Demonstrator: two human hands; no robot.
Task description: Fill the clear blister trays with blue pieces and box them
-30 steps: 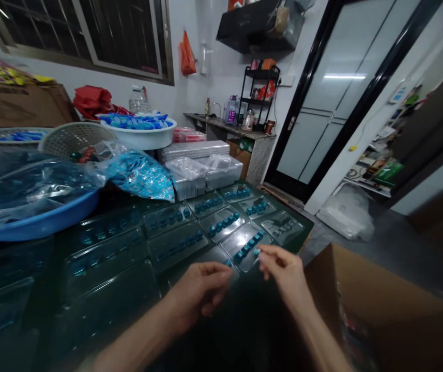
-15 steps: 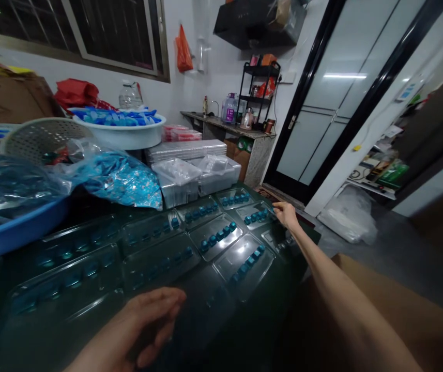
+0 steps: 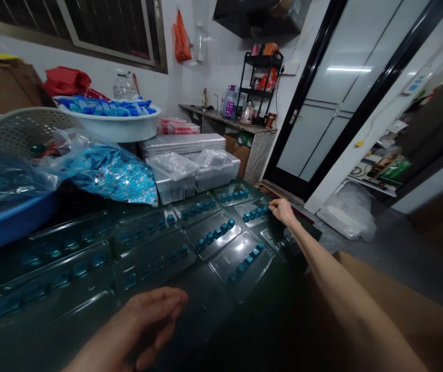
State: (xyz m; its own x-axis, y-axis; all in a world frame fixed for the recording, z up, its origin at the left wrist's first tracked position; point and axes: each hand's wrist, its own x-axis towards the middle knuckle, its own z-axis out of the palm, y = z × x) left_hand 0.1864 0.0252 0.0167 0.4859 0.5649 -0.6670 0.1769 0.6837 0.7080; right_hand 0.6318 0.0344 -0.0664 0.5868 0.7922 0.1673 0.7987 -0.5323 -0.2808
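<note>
Across the lower middle of the frame, a dark green tabletop (image 3: pixel 240 323) carries rows of clear plastic trays (image 3: pixel 155 261), each with a line of small teal pieces (image 3: pixel 217 232) seated in its hollows. Toward the right of the frame, the right hand (image 3: pixel 283 211) reaches out over the far trays, its fingertips (image 3: pixel 274 204) at the end of a teal row; whether they touch a piece or grip one is too small to tell. At bottom centre, the left hand (image 3: pixel 151 320) lies open and relaxed just above a near tray, with nothing visible in it. The hands are well apart.

Beyond the trays, near the centre, stand stacked clear trays (image 3: pixel 174 178) beside a flat pile of the same kind (image 3: pixel 182 144). Upper left, a white basin (image 3: pixel 108 129) holds blue-and-white packets, with a perforated basket (image 3: pixel 23 129) beside it. Below these lie a bulging plastic bag of blue pieces (image 3: pixel 108 175) and a blue basin (image 3: pixel 8 225). Lower right, a cardboard box (image 3: pixel 392 294) sits under the right arm (image 3: pixel 345 289). Toward the upper right, a black wire shelf (image 3: pixel 260 77) stands before a frosted glass door (image 3: pixel 345 103).
</note>
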